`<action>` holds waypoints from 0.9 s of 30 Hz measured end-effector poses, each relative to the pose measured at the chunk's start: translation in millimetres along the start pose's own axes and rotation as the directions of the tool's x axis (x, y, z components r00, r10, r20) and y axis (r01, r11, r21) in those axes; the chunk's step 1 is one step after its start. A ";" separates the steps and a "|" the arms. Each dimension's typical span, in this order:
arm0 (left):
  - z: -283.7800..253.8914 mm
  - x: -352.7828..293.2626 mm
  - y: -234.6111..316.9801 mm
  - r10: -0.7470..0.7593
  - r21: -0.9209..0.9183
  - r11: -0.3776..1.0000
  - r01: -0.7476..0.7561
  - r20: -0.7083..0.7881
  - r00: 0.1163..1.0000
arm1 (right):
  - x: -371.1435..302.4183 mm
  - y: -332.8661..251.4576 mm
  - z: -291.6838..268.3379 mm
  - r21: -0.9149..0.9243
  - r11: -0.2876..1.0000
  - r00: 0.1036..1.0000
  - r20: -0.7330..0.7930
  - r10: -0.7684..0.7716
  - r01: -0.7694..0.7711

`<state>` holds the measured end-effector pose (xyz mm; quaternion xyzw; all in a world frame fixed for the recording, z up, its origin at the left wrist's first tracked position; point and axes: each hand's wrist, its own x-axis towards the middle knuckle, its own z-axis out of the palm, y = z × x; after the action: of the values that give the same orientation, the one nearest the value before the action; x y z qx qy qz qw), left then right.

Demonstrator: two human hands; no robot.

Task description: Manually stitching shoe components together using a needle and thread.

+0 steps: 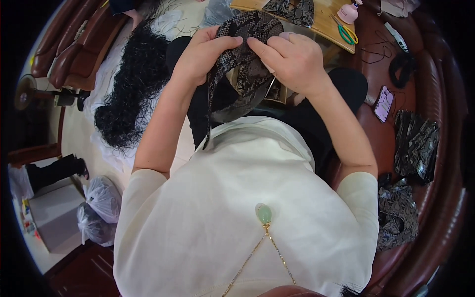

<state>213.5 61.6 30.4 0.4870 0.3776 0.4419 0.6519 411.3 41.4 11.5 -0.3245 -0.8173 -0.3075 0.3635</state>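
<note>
Handling a grey-black, snakeskin-patterned fabric piece (255, 27) above the black-trousered lap (309, 126) seems the current step, bare left hand (203, 55) and bare right hand (295, 60) each near-closed, pinching it; next move probably calls for even tension.

On the brown sofa (381, 141) to your right lies a phone (384, 104) with its screen lit, and ahead of you a pink pump bottle (348, 13) stands on the wooden table (325, 13). To your left, a heap of black strings (136, 91) lies on a white sheet (100, 94), with a round fan (24, 93) farther out and plastic bags (103, 199) nearer you
</note>
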 end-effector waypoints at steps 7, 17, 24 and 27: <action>14.0 -5.0 -7.4 0.349 0.503 0.788 -0.355 0.110 0.931 | -2.2 11.4 -5.2 -0.027 1.000 0.995 0.097 -0.009 0.012; 11.8 -11.6 5.5 0.765 0.543 -0.300 -0.784 0.628 0.142 | -36.9 -46.2 3.8 0.092 -0.987 0.541 0.827 0.151 0.135; 6.7 -11.5 4.6 0.779 0.454 -0.239 -0.858 0.617 0.110 | -40.8 -64.1 18.5 -0.346 -0.936 0.813 0.560 -0.158 0.057; -1.5 -8.5 2.0 0.779 0.472 -0.242 -0.848 0.615 0.120 | -45.4 -74.9 5.1 -0.153 -0.988 0.699 0.707 -0.106 0.005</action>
<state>209.0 54.3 32.5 0.8456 0.0721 0.5221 -0.0849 376.6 -13.7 -47.3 -0.0325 0.1084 -0.9227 -0.3685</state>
